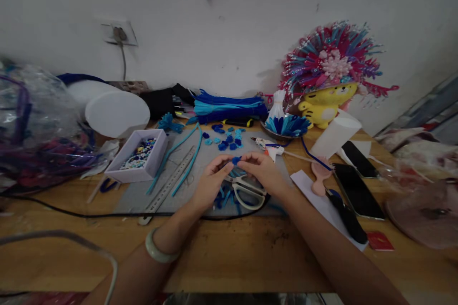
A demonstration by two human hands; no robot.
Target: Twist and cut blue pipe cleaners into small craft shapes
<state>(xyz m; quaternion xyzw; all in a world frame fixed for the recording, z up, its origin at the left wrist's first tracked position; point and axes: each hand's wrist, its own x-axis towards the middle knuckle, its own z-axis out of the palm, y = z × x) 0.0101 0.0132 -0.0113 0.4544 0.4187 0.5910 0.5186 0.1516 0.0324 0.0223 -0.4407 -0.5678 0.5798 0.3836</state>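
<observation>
Far left: clear plastic bag [46, 100] with purple and red stuff inside. Next right, white box [125, 176] of beads, at the left edge of the grey mat [132, 200] on the bench [229, 257]. Then a ruler [171, 186] lying slantwise, light-blue fuzzy stems [185, 170] beside it. Left hand [213, 178] over mid-mat, thumb and fingers pinching the left side of a small blue fuzzy piece [236, 160]. Piece sits at the fingertips, between both hands, above the mat. Loose blue flower-like bits [223, 145] lie just beyond, on the mat's far part. White-handled scissors [244, 185] under and near the piece, toward the right hand [263, 171], which pinches the piece's right side; fingertips of the two hands close together. Far right of the hands: glue gun [274, 152], then a bowl [267, 132] of blue strips behind it. Right: pink hairbrush [321, 175], black phone [358, 190] near it.
</observation>
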